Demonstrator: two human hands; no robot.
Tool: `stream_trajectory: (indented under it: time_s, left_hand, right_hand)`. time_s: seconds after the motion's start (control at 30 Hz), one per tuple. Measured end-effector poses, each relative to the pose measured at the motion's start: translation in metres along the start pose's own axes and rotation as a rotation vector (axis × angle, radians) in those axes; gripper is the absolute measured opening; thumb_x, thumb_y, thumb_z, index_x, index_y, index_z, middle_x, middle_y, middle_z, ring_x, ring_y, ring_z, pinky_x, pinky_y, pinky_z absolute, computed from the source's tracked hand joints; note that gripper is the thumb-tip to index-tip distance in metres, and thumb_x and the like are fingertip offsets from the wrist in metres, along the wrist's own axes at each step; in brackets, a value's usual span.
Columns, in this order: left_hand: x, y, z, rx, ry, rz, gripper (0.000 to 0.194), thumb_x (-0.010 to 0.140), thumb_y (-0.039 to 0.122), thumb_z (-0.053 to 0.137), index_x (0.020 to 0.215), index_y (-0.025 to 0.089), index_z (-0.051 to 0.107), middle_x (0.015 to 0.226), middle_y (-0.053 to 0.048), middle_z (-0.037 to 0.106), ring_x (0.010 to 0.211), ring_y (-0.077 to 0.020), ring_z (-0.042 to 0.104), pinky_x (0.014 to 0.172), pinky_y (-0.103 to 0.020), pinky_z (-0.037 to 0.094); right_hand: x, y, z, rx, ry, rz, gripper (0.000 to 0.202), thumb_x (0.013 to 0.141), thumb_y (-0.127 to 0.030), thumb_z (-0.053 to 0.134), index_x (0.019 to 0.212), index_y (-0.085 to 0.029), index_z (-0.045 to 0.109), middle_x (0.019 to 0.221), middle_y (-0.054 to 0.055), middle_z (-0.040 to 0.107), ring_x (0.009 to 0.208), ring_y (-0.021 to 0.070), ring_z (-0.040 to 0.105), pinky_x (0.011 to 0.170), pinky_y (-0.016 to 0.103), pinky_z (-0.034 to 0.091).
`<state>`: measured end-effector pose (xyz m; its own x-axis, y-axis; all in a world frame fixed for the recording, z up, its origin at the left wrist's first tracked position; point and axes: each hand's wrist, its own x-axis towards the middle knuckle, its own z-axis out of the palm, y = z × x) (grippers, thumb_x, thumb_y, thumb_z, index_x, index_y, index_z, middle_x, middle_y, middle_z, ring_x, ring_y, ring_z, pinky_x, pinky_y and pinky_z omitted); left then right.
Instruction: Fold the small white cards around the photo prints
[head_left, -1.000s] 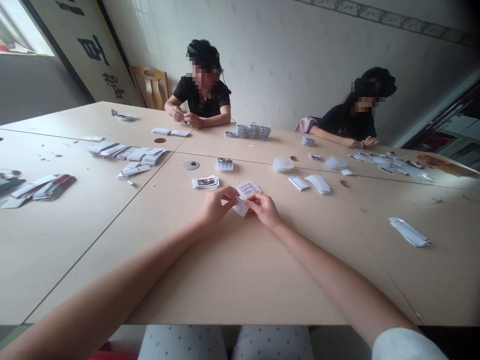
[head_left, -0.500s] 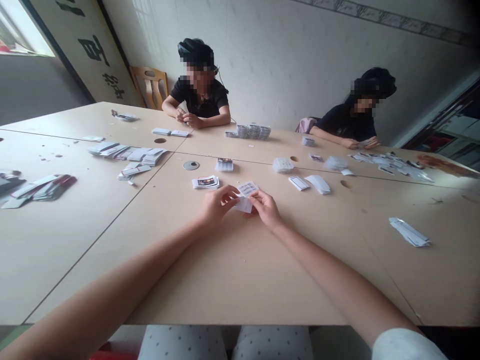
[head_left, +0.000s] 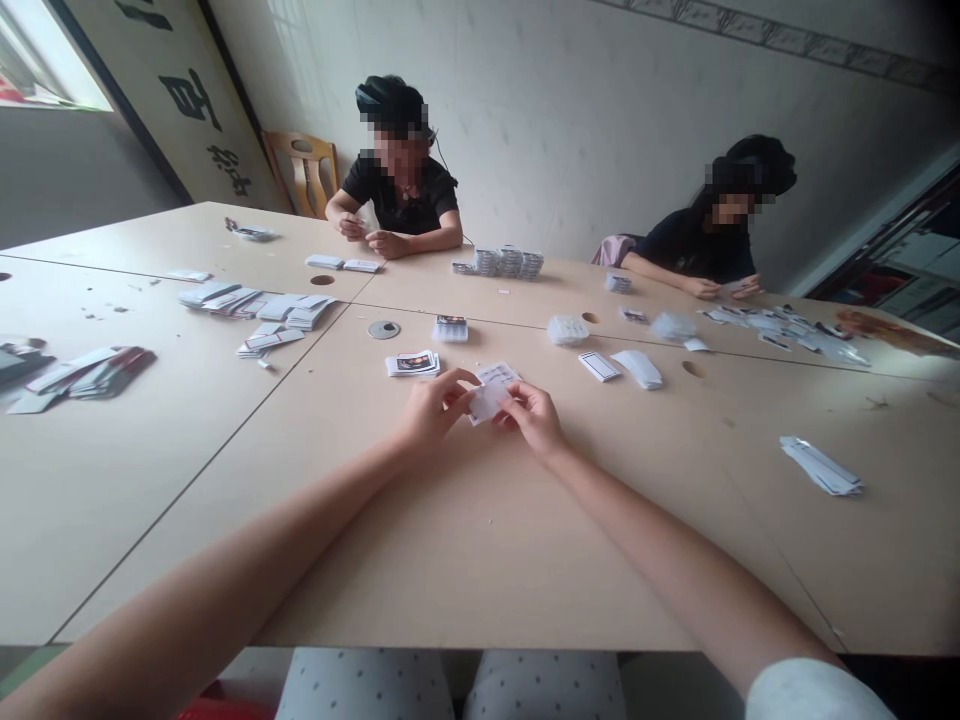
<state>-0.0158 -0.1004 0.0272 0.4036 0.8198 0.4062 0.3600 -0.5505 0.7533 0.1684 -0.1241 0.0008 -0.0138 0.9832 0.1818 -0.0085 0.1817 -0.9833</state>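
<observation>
Between my two hands, just above the table, is a small white printed card (head_left: 491, 401) that looks folded, with rows of dark print on its far part and a pale near part. My left hand (head_left: 441, 408) pinches its left edge between thumb and fingers. On the other side, my right hand (head_left: 535, 415) grips the right edge, its thumb lying over the pale part. Just beyond my left hand lies a stack of cards (head_left: 413, 364) with a dark picture on top. Behind that stack sits a small clear box (head_left: 450, 329) with a dark printed top.
Clear plastic cases (head_left: 568, 330) and white cards (head_left: 600, 367) lie ahead to the right. A fanned card stack (head_left: 821, 466) is far right. Folded white cards (head_left: 259, 305) spread leftward. Two people (head_left: 397, 200) sit opposite, near stacked small boxes (head_left: 508, 262). Holes pierce the table.
The near pale part of the card has tilted up and now covers more of the printed part. Both my hands stay almost in place. The left co-worker's hand has risen slightly.
</observation>
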Motion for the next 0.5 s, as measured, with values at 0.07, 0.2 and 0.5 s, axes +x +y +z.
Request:
stream_trajectory:
  time_s: [0.07, 0.2, 0.5]
  left_hand:
    - [0.0, 0.0, 0.0, 0.007, -0.026, 0.003, 0.019, 0.087, 0.029, 0.054, 0.102, 0.017, 0.06, 0.074, -0.003, 0.071, 0.063, -0.0126, 0.065, 0.062, -0.024, 0.05]
    - [-0.001, 0.0, 0.001, 0.009, -0.057, 0.01, 0.02, 0.088, 0.03, 0.053, 0.102, 0.017, 0.06, 0.073, -0.002, 0.07, 0.061, -0.0121, 0.064, 0.061, -0.023, 0.049]
    - [-0.001, 0.003, 0.001, -0.008, -0.109, -0.004, 0.02, 0.09, 0.027, 0.05, 0.101, 0.016, 0.062, 0.07, -0.003, 0.068, 0.057, -0.0109, 0.061, 0.06, -0.023, 0.047]
  right_hand:
    - [0.001, 0.0, -0.001, 0.024, 0.062, -0.009, 0.023, 0.077, -0.042, 0.064, 0.078, -0.02, 0.059, 0.07, -0.001, 0.061, 0.055, 0.0121, 0.058, 0.049, 0.023, 0.046]
    - [0.001, 0.002, 0.0, 0.047, 0.085, -0.01, 0.026, 0.078, -0.046, 0.062, 0.081, -0.022, 0.054, 0.068, -0.003, 0.059, 0.052, 0.0107, 0.054, 0.049, 0.022, 0.046]
    - [0.003, 0.01, -0.001, 0.004, 0.1, -0.011, 0.026, 0.081, -0.048, 0.058, 0.085, -0.024, 0.051, 0.062, -0.003, 0.056, 0.051, 0.0128, 0.051, 0.046, 0.023, 0.041]
